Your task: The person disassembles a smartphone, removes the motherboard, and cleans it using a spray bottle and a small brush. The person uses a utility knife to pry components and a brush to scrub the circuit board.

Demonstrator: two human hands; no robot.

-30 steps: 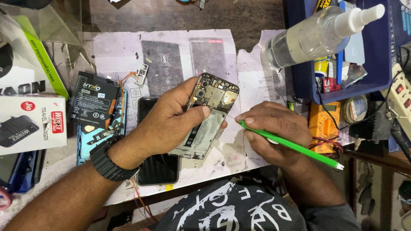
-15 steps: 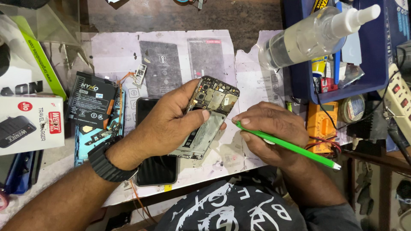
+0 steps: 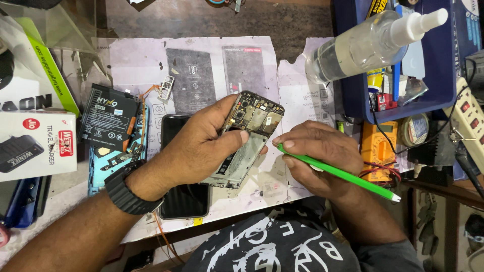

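Observation:
My left hand (image 3: 199, 146) grips an opened phone body (image 3: 248, 136), its back cover off and its circuit board and camera parts showing at the top end. It is tilted above the paper-covered bench. A black watch (image 3: 128, 191) is on that wrist. My right hand (image 3: 315, 153) holds a green stick-like tool (image 3: 343, 174) like a pen, its tip close to the phone's right edge. Whether the tip touches the phone cannot be told.
A black phone screen (image 3: 184, 201) lies under my left hand. To the left are a black battery (image 3: 108, 116) on a blue phone frame (image 3: 113, 161) and a white box (image 3: 35, 143). A clear spray bottle (image 3: 368, 43), blue tray (image 3: 438, 95) and orange multimeter (image 3: 378, 151) are right.
Both hands stay nearly still. The right hand and green tool have shifted slightly towards the phone's edge.

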